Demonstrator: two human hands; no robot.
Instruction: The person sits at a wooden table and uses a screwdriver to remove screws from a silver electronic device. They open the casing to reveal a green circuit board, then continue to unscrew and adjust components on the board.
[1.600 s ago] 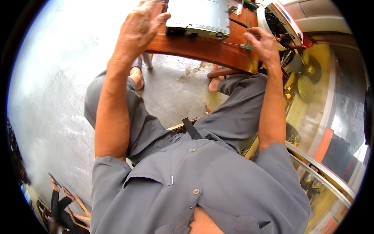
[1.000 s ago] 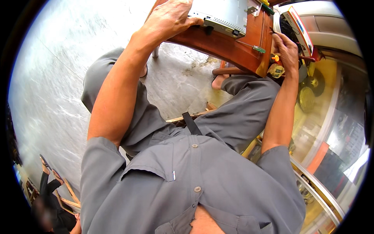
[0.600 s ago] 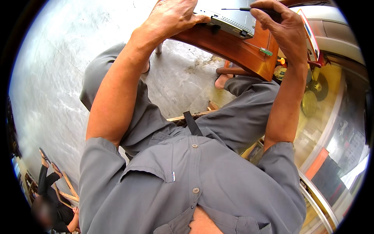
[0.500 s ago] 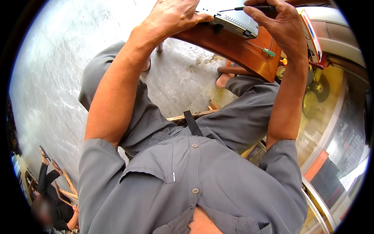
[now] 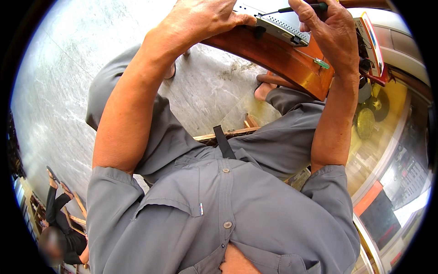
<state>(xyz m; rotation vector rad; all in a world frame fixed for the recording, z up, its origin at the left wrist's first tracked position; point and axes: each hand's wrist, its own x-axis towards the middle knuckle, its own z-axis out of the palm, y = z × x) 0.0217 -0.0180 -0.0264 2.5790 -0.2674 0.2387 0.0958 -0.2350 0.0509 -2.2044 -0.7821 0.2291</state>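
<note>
A silver metal electronics case (image 5: 282, 33) with rows of small holes along its near side rests on a brown wooden table (image 5: 255, 48) at the top of the view. My left hand (image 5: 203, 19) grips its left end, with the thumb along the near edge; the other fingertips are out of sight. In my right hand (image 5: 329, 39) is a screwdriver (image 5: 286, 9) with a dark handle, closed between thumb and fingers. Its thin shaft points left, the tip at the case's near left top edge. A small tool with a green handle (image 5: 321, 63) lies on the table beside the case.
My legs straddle the table's near corner, over a grey floor (image 5: 214, 77). A glass showcase (image 5: 378, 150) stands close on the right, with a red-edged box (image 5: 373, 43) above it. Another person (image 5: 64, 223) sits at the far lower left.
The case and the table appear slightly further right and lower. The screwdriver now slopes more, its tip still at the case's left edge. My left hand keeps its hold.
</note>
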